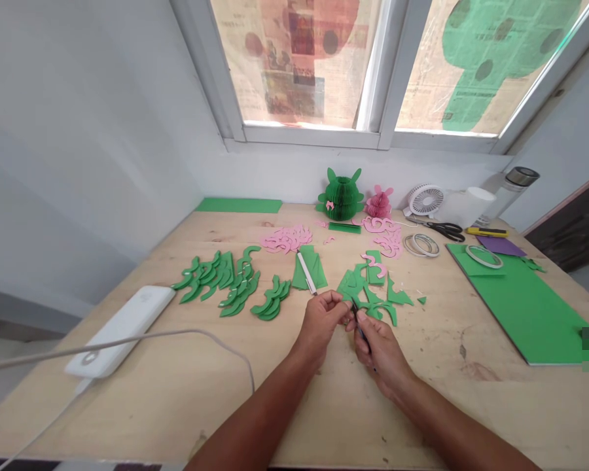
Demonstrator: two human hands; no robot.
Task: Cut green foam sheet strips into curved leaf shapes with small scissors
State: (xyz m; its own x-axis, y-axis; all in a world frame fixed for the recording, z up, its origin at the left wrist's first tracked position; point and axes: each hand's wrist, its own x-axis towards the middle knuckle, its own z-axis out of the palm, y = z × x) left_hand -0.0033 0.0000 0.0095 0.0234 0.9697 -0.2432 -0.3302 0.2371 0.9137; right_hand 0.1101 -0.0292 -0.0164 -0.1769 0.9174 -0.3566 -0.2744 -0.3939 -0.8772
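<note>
Head view, left hand pinching green paper, right hand gripping dark tool, scraps just beyond, pen near left hand.

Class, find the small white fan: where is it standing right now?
In the head view, the white fan stands at the back of the table, right of centre, just right of the pink paper figure and behind the black-handled scissors.
</note>
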